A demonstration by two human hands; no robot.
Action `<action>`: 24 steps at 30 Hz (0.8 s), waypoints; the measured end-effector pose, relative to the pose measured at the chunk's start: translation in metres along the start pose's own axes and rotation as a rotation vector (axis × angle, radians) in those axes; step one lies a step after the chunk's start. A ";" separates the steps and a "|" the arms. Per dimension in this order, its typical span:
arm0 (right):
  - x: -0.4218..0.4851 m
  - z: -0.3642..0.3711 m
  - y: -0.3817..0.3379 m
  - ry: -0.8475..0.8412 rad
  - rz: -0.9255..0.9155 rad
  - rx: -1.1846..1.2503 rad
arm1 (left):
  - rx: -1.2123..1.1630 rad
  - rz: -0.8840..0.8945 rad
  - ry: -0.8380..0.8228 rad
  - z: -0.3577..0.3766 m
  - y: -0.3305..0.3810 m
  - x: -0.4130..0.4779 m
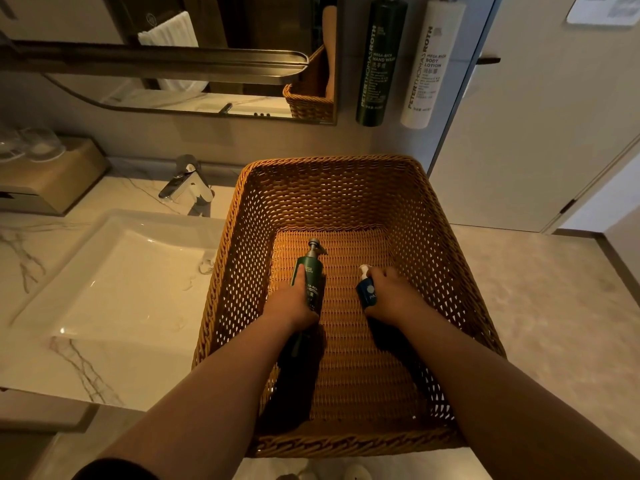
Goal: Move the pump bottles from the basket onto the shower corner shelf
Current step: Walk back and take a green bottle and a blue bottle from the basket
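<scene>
A large brown wicker basket stands at the right end of the vanity counter. On its floor lies a dark green pump bottle with a grey pump head pointing away from me. My left hand is wrapped around its lower body, index finger stretched along it. To the right is a small blue pump bottle with a white pump. My right hand closes around it from the right. Both forearms reach down into the basket. No shower shelf is in view.
A white sink and chrome faucet lie left of the basket on the marble counter. A dark green bottle and a white bottle hang on the wall above. A small wicker basket and a mirror are behind.
</scene>
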State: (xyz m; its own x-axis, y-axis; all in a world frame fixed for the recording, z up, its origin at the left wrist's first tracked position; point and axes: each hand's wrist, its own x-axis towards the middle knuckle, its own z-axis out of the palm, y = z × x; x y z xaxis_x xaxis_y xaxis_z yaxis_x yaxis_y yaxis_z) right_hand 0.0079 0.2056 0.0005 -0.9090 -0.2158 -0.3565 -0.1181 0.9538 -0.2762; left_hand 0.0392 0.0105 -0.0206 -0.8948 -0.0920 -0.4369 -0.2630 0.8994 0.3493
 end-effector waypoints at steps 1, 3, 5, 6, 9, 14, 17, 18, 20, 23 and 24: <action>0.000 0.001 0.000 -0.001 0.010 0.013 | -0.009 -0.002 0.001 0.001 0.000 -0.001; -0.002 0.002 -0.001 -0.018 0.046 0.047 | -0.031 -0.004 -0.011 0.005 0.000 -0.002; -0.003 0.004 -0.001 -0.049 0.074 0.062 | -0.034 -0.008 -0.024 0.007 0.000 -0.003; -0.004 0.005 -0.001 -0.061 0.082 0.062 | -0.034 -0.011 -0.027 0.008 0.000 -0.004; -0.003 0.005 -0.002 -0.067 0.105 0.081 | -0.049 -0.020 -0.036 0.008 0.000 -0.004; -0.003 0.004 -0.002 -0.064 0.109 0.115 | -0.070 -0.033 -0.036 0.006 0.001 -0.004; -0.004 0.003 -0.003 -0.065 0.110 0.099 | -0.088 -0.039 -0.040 0.005 0.002 -0.005; -0.004 0.003 -0.004 -0.067 0.114 0.097 | -0.091 -0.040 -0.042 0.004 0.002 -0.005; -0.004 0.002 -0.006 -0.058 0.106 0.100 | -0.121 -0.047 -0.041 0.002 0.002 -0.006; -0.004 -0.001 -0.008 -0.028 0.080 0.141 | -0.171 -0.055 -0.026 -0.001 0.003 -0.008; -0.004 -0.002 -0.009 -0.015 0.074 0.158 | -0.185 -0.052 -0.019 -0.003 0.003 -0.009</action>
State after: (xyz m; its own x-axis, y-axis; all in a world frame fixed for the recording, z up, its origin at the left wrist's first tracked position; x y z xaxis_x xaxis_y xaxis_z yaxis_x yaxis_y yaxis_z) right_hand 0.0115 0.1981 0.0060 -0.9068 -0.1508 -0.3936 0.0139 0.9226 -0.3855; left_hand 0.0453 0.0132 -0.0134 -0.8716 -0.1266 -0.4736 -0.3722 0.7997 0.4711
